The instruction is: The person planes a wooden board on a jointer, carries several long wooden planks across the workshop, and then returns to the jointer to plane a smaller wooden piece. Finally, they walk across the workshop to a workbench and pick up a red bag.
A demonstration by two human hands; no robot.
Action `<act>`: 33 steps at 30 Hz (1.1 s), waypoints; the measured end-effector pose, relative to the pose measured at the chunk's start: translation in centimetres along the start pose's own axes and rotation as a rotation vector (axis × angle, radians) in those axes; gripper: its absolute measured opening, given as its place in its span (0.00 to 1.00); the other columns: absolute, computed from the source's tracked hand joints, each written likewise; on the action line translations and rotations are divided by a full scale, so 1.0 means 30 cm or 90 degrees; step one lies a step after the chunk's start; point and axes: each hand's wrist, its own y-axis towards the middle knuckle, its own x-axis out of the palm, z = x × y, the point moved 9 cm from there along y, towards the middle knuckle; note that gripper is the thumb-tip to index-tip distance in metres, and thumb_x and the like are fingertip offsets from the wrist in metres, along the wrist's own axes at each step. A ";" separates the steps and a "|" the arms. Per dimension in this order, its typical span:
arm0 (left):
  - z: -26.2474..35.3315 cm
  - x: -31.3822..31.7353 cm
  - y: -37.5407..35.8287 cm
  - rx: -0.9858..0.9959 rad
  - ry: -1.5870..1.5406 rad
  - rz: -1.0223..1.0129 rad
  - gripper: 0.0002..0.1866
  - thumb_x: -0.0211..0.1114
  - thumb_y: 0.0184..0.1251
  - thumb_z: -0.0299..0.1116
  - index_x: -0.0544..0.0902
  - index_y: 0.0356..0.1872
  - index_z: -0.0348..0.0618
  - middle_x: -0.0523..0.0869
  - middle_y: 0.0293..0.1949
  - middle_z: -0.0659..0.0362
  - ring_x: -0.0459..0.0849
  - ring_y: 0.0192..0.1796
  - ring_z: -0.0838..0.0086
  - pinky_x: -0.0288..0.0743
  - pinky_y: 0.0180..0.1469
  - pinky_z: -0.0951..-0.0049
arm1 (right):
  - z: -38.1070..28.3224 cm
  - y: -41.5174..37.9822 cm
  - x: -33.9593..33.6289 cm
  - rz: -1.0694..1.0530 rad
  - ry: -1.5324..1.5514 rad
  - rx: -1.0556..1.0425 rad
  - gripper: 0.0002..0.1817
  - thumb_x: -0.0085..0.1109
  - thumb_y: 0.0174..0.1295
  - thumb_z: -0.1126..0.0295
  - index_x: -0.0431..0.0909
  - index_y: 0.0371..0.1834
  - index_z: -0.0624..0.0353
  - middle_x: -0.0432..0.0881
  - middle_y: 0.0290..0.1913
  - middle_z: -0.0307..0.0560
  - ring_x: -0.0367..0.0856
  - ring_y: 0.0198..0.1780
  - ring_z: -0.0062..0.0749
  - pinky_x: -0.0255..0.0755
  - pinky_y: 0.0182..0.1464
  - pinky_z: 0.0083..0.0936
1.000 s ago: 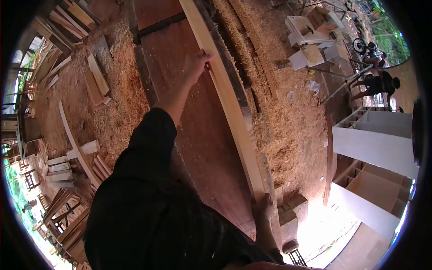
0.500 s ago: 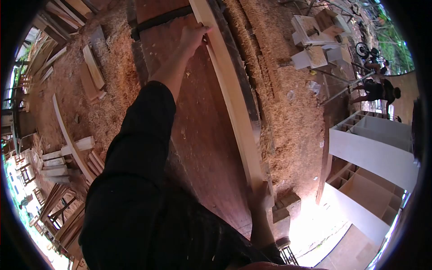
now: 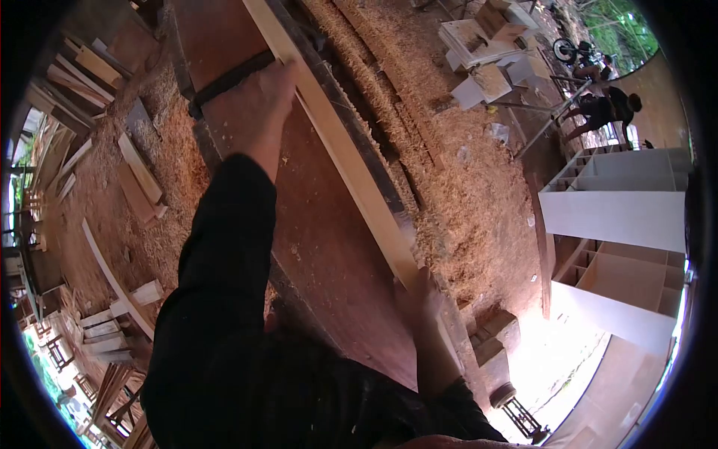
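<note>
A long pale wooden board (image 3: 340,153) lies lengthwise on a reddish-brown workbench (image 3: 329,247), close to its right edge. Toward the far part of the board, my left hand (image 3: 278,84), blurred, holds its left edge, with the arm in a black sleeve stretched forward. My right hand (image 3: 420,295) is closed around the near end of the board. Its fingertips are partly hidden. A dark gap (image 3: 232,77) crosses the bench top beside my left hand.
Wood shavings (image 3: 471,224) cover the ground right of the bench. Loose planks (image 3: 138,168) lie on the left. White cabinets (image 3: 613,213) stand at the right, with another person (image 3: 606,112) beyond them. Stacked blocks (image 3: 493,344) sit near the bench's near right corner.
The view has shifted and turned, so the bench and board appear further left and more slanted. Both hands remain on the board, and my left hand is now more blurred.
</note>
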 end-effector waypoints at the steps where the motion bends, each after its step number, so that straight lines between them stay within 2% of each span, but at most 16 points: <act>1: -0.027 0.006 -0.033 0.076 0.109 -0.008 0.23 0.73 0.65 0.45 0.88 0.51 0.34 0.91 0.45 0.52 0.90 0.48 0.66 0.81 0.50 0.61 | -0.005 -0.005 -0.005 0.007 0.000 -0.001 0.30 0.73 0.58 0.56 0.73 0.55 0.64 0.83 0.49 0.60 0.84 0.52 0.62 0.80 0.52 0.55; 3: -0.055 0.023 -0.330 -0.096 -0.031 -0.164 0.25 0.71 0.67 0.43 0.85 0.58 0.35 0.90 0.50 0.51 0.88 0.54 0.67 0.80 0.54 0.65 | -0.019 -0.008 -0.024 0.031 0.000 -0.017 0.28 0.73 0.58 0.55 0.73 0.53 0.63 0.83 0.48 0.60 0.85 0.52 0.62 0.80 0.52 0.55; 5: -0.033 0.018 -0.569 0.112 -0.076 -0.176 0.23 0.70 0.69 0.41 0.84 0.58 0.35 0.90 0.50 0.50 0.89 0.53 0.69 0.81 0.53 0.67 | -0.024 -0.014 -0.023 0.051 -0.001 -0.036 0.27 0.72 0.58 0.55 0.73 0.51 0.61 0.83 0.48 0.60 0.85 0.51 0.63 0.80 0.51 0.55; 8: -0.081 0.029 -0.742 0.020 -0.283 -0.190 0.18 0.69 0.71 0.40 0.88 0.51 0.36 0.91 0.42 0.52 0.90 0.47 0.70 0.81 0.50 0.68 | 0.001 -0.028 -0.024 0.049 0.013 -0.048 0.26 0.71 0.60 0.54 0.73 0.50 0.60 0.83 0.49 0.60 0.84 0.51 0.64 0.80 0.50 0.56; 11: -0.026 -0.013 -0.719 0.099 -0.076 -0.217 0.16 0.70 0.72 0.40 0.90 0.46 0.36 0.91 0.34 0.56 0.89 0.38 0.74 0.81 0.44 0.68 | 0.085 -0.090 -0.021 0.017 0.037 -0.055 0.26 0.69 0.63 0.50 0.73 0.51 0.59 0.82 0.50 0.61 0.82 0.53 0.64 0.77 0.53 0.58; 14: -0.123 0.017 -0.683 0.000 -0.073 -0.280 0.15 0.71 0.71 0.40 0.90 0.44 0.35 0.90 0.31 0.59 0.87 0.33 0.77 0.80 0.40 0.69 | 0.331 -0.283 -0.012 0.018 -0.021 -0.097 0.28 0.67 0.64 0.46 0.74 0.52 0.59 0.81 0.50 0.63 0.80 0.55 0.65 0.76 0.54 0.59; 17: -0.175 0.049 -0.668 -0.035 -0.176 -0.276 0.14 0.72 0.71 0.38 0.90 0.41 0.34 0.89 0.29 0.60 0.85 0.30 0.79 0.78 0.37 0.69 | 0.651 -0.496 0.014 -0.012 -0.034 -0.035 0.31 0.69 0.62 0.44 0.73 0.51 0.62 0.79 0.49 0.64 0.79 0.54 0.67 0.75 0.53 0.60; 18: -0.168 0.052 -0.666 -0.031 -0.195 -0.272 0.14 0.72 0.71 0.38 0.90 0.40 0.34 0.89 0.29 0.60 0.85 0.30 0.79 0.78 0.36 0.70 | 0.669 -0.492 0.015 0.001 -0.028 -0.057 0.31 0.70 0.62 0.46 0.73 0.50 0.63 0.79 0.48 0.64 0.79 0.53 0.68 0.74 0.52 0.60; 20: -0.149 0.047 -0.673 -0.025 -0.224 -0.271 0.14 0.72 0.70 0.38 0.90 0.38 0.34 0.89 0.28 0.61 0.85 0.30 0.80 0.78 0.35 0.71 | 0.637 -0.509 -0.003 0.022 -0.008 -0.091 0.31 0.73 0.60 0.48 0.72 0.49 0.64 0.78 0.46 0.64 0.78 0.51 0.69 0.74 0.51 0.61; 21: -0.134 0.043 -0.675 -0.012 -0.200 -0.272 0.14 0.72 0.70 0.38 0.90 0.38 0.34 0.89 0.29 0.61 0.85 0.30 0.80 0.78 0.35 0.71 | 0.632 -0.507 -0.009 0.017 -0.011 -0.079 0.29 0.76 0.58 0.54 0.70 0.46 0.64 0.77 0.42 0.63 0.77 0.48 0.69 0.73 0.49 0.62; 24: -0.144 0.027 -0.654 0.000 -0.154 -0.269 0.13 0.73 0.71 0.37 0.90 0.40 0.34 0.89 0.30 0.60 0.85 0.30 0.81 0.78 0.33 0.73 | 0.637 -0.494 0.014 0.016 -0.001 -0.088 0.32 0.75 0.58 0.51 0.69 0.49 0.66 0.77 0.45 0.67 0.76 0.51 0.72 0.71 0.52 0.63; 27: -0.105 0.021 -0.577 -0.031 -0.168 -0.264 0.13 0.73 0.70 0.37 0.90 0.40 0.34 0.89 0.30 0.59 0.86 0.31 0.80 0.79 0.33 0.72 | 0.568 -0.452 0.003 0.062 -0.006 -0.128 0.30 0.77 0.56 0.53 0.71 0.46 0.63 0.78 0.42 0.62 0.78 0.48 0.68 0.74 0.48 0.61; 30: -0.057 0.004 -0.488 -0.046 -0.186 -0.235 0.13 0.73 0.70 0.37 0.91 0.40 0.35 0.90 0.31 0.59 0.87 0.31 0.79 0.81 0.34 0.70 | 0.458 -0.379 -0.014 0.052 -0.010 -0.070 0.31 0.77 0.56 0.51 0.72 0.46 0.63 0.78 0.42 0.61 0.79 0.49 0.67 0.75 0.48 0.60; 33: -0.067 0.010 -0.299 -0.019 -0.175 -0.205 0.14 0.73 0.69 0.38 0.91 0.41 0.35 0.90 0.32 0.58 0.88 0.32 0.76 0.82 0.35 0.68 | 0.339 -0.280 -0.001 0.090 -0.005 -0.086 0.29 0.77 0.56 0.52 0.72 0.46 0.63 0.78 0.41 0.60 0.79 0.50 0.66 0.75 0.49 0.60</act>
